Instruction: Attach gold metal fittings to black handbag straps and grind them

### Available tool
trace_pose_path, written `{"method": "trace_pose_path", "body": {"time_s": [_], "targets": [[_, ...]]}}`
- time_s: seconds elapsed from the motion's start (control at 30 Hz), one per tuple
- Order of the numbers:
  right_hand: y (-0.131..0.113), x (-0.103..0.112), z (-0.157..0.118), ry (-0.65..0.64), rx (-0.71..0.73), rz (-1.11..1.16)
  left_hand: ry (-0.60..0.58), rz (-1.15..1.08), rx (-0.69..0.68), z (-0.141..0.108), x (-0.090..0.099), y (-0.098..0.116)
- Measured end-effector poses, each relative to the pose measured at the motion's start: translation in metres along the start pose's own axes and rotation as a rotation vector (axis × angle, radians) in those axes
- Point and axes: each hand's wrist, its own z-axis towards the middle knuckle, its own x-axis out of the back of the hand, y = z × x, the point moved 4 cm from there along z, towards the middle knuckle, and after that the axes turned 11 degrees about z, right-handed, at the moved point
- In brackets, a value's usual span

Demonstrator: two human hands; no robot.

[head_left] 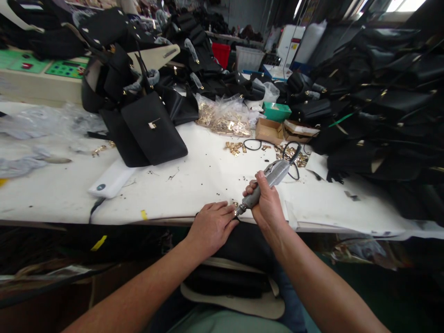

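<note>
A grey power screwdriver (274,173) is in my right hand (268,201), its fingers wrapped round the body. It slants down to the left, with its tip at a small gold metal fitting (236,205) by the table's front edge. My left hand (213,226) lies beside the tip, gripping a black bag (246,240) at its upper edge, fingers and thumb close to the fitting. The bag spreads from the table edge over my lap, its pale-edged opening toward me. My left fingers partly cover the fitting, and the exact contact at the tip is too small to make out.
Black bags (152,125) stand at the left behind a white power bank (113,180). Loose gold fittings (234,148), a plastic bag of fittings (229,118) and small cardboard boxes (268,130) lie ahead. A dark cable loops behind the screwdriver. Stacked black bags (381,101) fill the right.
</note>
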Motion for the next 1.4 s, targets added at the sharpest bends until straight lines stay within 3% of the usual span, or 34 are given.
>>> {"method": "trace_pose_path", "body": {"time_s": [0.43, 0.67, 0.87, 1.2, 1.4], "targets": [[-0.005, -0.002, 0.001, -0.024, 0.013, -0.032, -0.024, -0.008, -0.015, -0.002, 0.000, 0.000], [-0.018, -0.006, 0.016, -0.036, 0.224, -0.134, -0.017, 0.006, -0.023, -0.002, -0.002, -0.001], [-0.007, -0.011, 0.020, -0.046, 0.298, -0.314, -0.024, 0.021, -0.023, -0.002, 0.000, 0.000], [0.004, -0.007, 0.020, -0.066, 0.281, -0.460, -0.034, 0.020, -0.017, -0.001, -0.001, 0.000], [0.006, -0.018, 0.015, -0.149, 0.237, -0.621, -0.046, 0.025, -0.024, 0.000, -0.001, 0.000]]}}
